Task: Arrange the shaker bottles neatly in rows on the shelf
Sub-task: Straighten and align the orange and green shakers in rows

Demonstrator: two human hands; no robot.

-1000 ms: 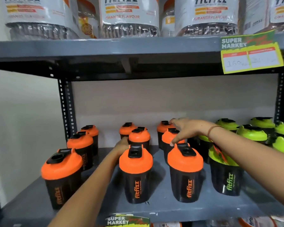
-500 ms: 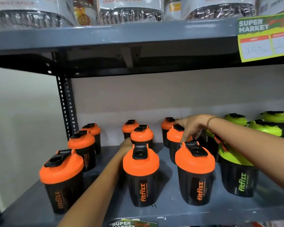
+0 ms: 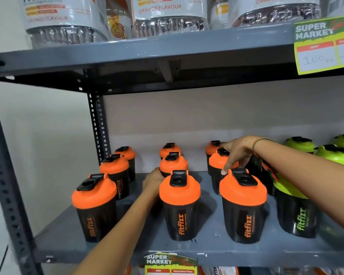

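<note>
Smooth orange-domed black plastic shaker bottle (image 3: 219,169) is gripped by right hand (image 3: 239,153); at nine o'clock, left hand (image 3: 153,178), grip unseen, on grey metal shelf (image 3: 207,249).

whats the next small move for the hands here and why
Probably nudge the middle bottle of the center column straight between its neighbours. The left hand is already at its side, behind the front center bottle. The right hand rests on the middle bottle of the right orange column, which likely needs the same small squaring.

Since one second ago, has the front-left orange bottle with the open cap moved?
No. The front-left orange bottle stands at the same spot, just behind the front edge of the shelf.
</note>
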